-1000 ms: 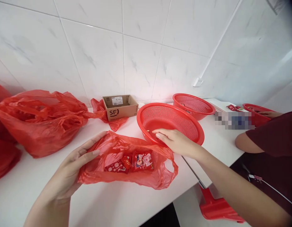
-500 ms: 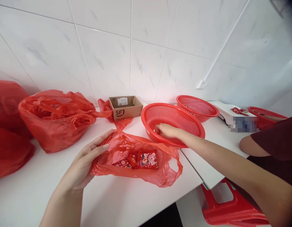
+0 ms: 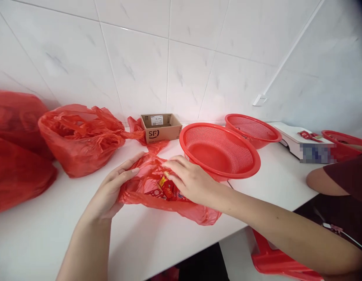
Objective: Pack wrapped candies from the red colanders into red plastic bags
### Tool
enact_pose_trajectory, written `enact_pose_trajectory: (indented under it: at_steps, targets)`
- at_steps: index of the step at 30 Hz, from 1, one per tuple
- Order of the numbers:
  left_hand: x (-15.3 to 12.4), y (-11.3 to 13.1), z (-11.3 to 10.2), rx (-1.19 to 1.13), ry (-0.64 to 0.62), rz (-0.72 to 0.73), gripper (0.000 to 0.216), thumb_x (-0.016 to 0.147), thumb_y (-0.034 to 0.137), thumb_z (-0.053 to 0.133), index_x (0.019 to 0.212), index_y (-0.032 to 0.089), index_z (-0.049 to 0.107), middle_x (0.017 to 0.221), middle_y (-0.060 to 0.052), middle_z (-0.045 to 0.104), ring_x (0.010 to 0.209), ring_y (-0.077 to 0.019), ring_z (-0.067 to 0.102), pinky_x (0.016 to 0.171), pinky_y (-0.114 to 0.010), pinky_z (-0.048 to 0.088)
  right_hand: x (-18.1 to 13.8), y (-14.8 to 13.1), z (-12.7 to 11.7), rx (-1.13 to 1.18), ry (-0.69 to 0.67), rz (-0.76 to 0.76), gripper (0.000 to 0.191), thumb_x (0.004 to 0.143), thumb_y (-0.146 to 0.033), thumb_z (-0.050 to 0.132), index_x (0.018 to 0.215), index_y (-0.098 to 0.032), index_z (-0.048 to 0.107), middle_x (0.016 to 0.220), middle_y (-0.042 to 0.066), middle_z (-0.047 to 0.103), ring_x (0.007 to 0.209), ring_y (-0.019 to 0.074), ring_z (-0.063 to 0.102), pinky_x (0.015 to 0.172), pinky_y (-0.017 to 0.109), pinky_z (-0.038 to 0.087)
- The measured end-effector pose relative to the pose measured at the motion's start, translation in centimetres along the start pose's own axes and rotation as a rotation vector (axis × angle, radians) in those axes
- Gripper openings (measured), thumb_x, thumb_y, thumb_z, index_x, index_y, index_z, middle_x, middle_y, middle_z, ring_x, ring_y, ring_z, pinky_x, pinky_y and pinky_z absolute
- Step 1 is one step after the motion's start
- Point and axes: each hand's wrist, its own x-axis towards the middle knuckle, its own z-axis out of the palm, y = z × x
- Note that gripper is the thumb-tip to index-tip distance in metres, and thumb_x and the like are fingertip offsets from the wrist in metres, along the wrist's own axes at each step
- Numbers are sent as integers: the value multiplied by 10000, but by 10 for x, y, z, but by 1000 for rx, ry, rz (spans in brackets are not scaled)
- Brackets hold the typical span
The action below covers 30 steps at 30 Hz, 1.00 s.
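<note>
My left hand grips the left rim of a thin red plastic bag, thumb inside and fingers outside, keeping its mouth apart. Over the bag's opening, my right hand is closed at the fingertips on a small red and yellow packet. Other red printed packets lie at the bottom of the bag, partly hidden by that hand. Just behind the right hand stands a red plastic colander basket, with nothing seen inside.
An open cardboard box stands by the wall. Filled red bags sit at the left. A second red basket and a white scale are at the back right. A co-worker's sleeve and a red stool are at the right.
My right hand has come out of the near basket and moved left over the bag with the packet. My left hand still holds the bag's rim. The view has shifted slightly.
</note>
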Motion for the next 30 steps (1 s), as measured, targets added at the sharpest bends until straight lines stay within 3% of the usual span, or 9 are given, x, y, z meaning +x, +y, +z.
enact_pose_trajectory:
  at_steps: [2, 5, 10, 13, 16, 21, 25, 27, 30]
  targets:
    - [0, 0, -1, 5, 16, -3, 566, 768, 292, 703, 1316, 280, 564, 1186, -55, 704, 927, -212, 709, 694, -212, 574, 0, 1, 6, -146, 51, -45, 325, 955, -149, 377, 1207, -229, 565, 1319, 97, 524, 1073, 208, 597, 915, 393, 506]
    - [1, -1, -3, 1, 39, -15, 553, 784, 310, 693, 1321, 289, 559, 1218, -31, 689, 904, -194, 706, 690, -197, 563, -9, 5, -7, -213, 136, -54, 278, 966, -205, 399, 1156, -226, 600, 1309, 92, 532, 1119, 216, 582, 942, 393, 503]
    - [2, -1, -1, 130, 61, 30, 648, 787, 350, 692, 1389, 383, 454, 1412, -32, 545, 963, -200, 690, 716, -232, 565, -59, 5, -35, -259, 194, 107, 269, 928, -309, 503, 1182, -310, 591, 1303, 70, 547, 1193, 265, 546, 948, 453, 509]
    - [-3, -1, 3, 442, 215, 110, 805, 763, 398, 711, 1462, 418, 313, 1523, -61, 396, 1090, -264, 636, 776, -306, 558, -93, 11, -35, -236, 140, 244, 474, 898, -372, 545, 1357, -368, 425, 1381, 73, 488, 1239, 292, 511, 936, 485, 518]
    - [-18, -7, 4, 665, 412, 158, 866, 726, 451, 735, 1472, 409, 298, 1529, -64, 379, 1136, -309, 597, 755, -310, 546, -118, 20, -29, -149, 94, 382, 595, 894, -407, 539, 1431, -381, 283, 1391, 95, 473, 1071, 266, 612, 781, 427, 581]
    - [-48, -26, -7, 533, 313, 46, 556, 771, 518, 676, 1251, 249, 599, 1114, -72, 710, 953, -243, 670, 763, -272, 532, -129, 31, -26, 166, 67, 568, 507, 914, -430, 510, 1382, -325, 347, 984, 62, 643, 745, 193, 644, 638, 346, 563]
    - [-60, -19, -18, 455, 295, 57, 335, 707, 454, 763, 913, 201, 690, 759, -8, 719, 682, -173, 636, 627, -233, 519, -109, 32, -51, 607, -123, 543, 510, 905, -427, 535, 1366, -274, 379, 743, -7, 609, 575, 147, 601, 537, 301, 534]
    - [-64, 0, -18, 345, 343, 184, 268, 697, 411, 787, 809, 203, 660, 639, 44, 649, 555, -99, 541, 525, -163, 460, -89, 28, -74, 706, 45, 488, 491, 881, -421, 579, 1329, -292, 426, 732, -25, 589, 502, 104, 535, 439, 233, 457]
    - [-68, 38, -9, 226, 349, 358, 204, 755, 336, 759, 763, 199, 608, 521, 91, 510, 461, -36, 396, 447, -92, 356, -52, 13, -106, 667, 485, 300, 376, 892, -358, 574, 1259, -324, 500, 750, -29, 563, 511, 72, 469, 422, 196, 362]
